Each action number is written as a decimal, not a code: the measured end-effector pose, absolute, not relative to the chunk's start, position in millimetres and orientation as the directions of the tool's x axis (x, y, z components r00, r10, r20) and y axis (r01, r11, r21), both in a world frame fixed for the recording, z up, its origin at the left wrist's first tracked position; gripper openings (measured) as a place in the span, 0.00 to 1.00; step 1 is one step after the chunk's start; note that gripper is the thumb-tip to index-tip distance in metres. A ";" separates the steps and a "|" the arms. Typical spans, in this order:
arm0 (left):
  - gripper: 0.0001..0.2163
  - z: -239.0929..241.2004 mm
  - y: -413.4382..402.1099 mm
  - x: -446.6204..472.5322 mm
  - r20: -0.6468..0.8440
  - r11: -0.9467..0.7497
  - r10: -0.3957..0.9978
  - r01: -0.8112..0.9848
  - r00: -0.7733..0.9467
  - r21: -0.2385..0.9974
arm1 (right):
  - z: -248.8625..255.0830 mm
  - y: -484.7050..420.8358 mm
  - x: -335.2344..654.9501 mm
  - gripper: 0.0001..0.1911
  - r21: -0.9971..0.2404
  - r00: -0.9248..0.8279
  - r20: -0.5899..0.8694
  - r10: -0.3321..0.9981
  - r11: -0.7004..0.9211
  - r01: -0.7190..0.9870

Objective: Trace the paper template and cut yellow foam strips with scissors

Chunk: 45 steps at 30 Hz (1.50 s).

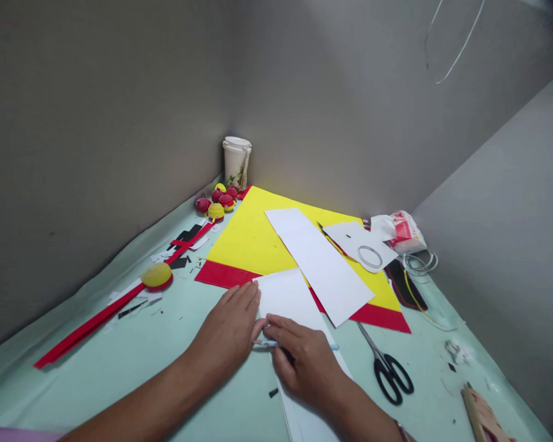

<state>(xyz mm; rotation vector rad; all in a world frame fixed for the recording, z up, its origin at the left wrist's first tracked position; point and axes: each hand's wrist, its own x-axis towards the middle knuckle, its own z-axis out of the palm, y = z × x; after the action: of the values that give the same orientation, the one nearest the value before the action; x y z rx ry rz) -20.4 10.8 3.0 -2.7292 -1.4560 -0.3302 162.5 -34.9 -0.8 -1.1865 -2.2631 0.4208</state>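
Observation:
A folded sheet of white paper (281, 294) lies in front of me, its near part running under my right forearm. My left hand (233, 319) rests flat at the paper's left edge, fingers stretched out together and thumb pointing toward the right hand. In my right hand (304, 356) a slim light-blue pencil (270, 344) is held crosswise, while the fingertips press on the paper close to the left thumb. Beyond, a white paper strip (320, 264) lies slanted over yellow sheets (239, 230) with red ones (221, 274) under them. Black-handled scissors (391, 374) lie right of my right hand.
Left are a red strip (92, 322) with a yellow-and-red coiled dome (157, 277), paper scraps, and several small coiled paper pieces (215, 212). A lidded cup (236, 162) stands in the corner. Right are a tape ring (370, 256), a tissue pack (404, 232) and coiled wire (419, 264).

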 end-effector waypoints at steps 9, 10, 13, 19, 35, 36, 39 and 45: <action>0.19 -8.1 9.3 -20.6 0.275 -0.585 0.790 0.807 0.548 0.074 | -0.3 -35.8 162.0 0.23 -0.502 -0.455 0.312 0.834 0.551 0.666; 0.19 -8.5 9.2 -20.5 0.279 -0.585 0.789 0.808 0.547 0.069 | -0.7 -35.9 162.1 0.23 -0.502 -0.455 0.315 0.833 0.553 0.665; 0.19 -8.4 9.0 -20.2 0.278 -0.580 0.791 0.812 0.545 0.060 | -1.8 -36.2 162.3 0.23 -0.497 -0.457 0.316 0.831 0.555 0.667; 0.20 -5.7 8.7 -19.2 0.225 -0.574 0.803 0.818 0.552 0.040 | -0.9 -35.8 162.7 0.23 -0.495 -0.456 0.315 0.832 0.554 0.669; 0.19 -6.2 7.6 -18.1 0.198 -0.527 0.841 0.846 0.504 0.084 | -1.2 -35.8 162.4 0.23 -0.482 -0.461 0.336 0.821 0.570 0.665; 0.19 -5.4 7.7 -18.1 0.183 -0.528 0.842 0.845 0.507 0.084 | -1.5 -35.8 162.4 0.23 -0.478 -0.465 0.335 0.820 0.573 0.666; 0.20 -2.1 8.4 -17.9 0.153 -0.525 0.847 0.846 0.509 0.092 | -2.4 -35.1 162.6 0.24 -0.462 -0.470 0.340 0.815 0.580 0.671; 0.20 3.0 9.0 -18.0 0.129 -0.529 0.847 0.843 0.516 0.103 | -3.4 -34.0 163.3 0.24 -0.448 -0.463 0.367 0.807 0.590 0.672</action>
<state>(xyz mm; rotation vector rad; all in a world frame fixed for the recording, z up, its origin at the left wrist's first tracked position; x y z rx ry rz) -18.0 9.0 3.0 -2.7587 -1.5381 -0.2595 163.3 -34.0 -3.4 -1.1706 -2.2713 0.3240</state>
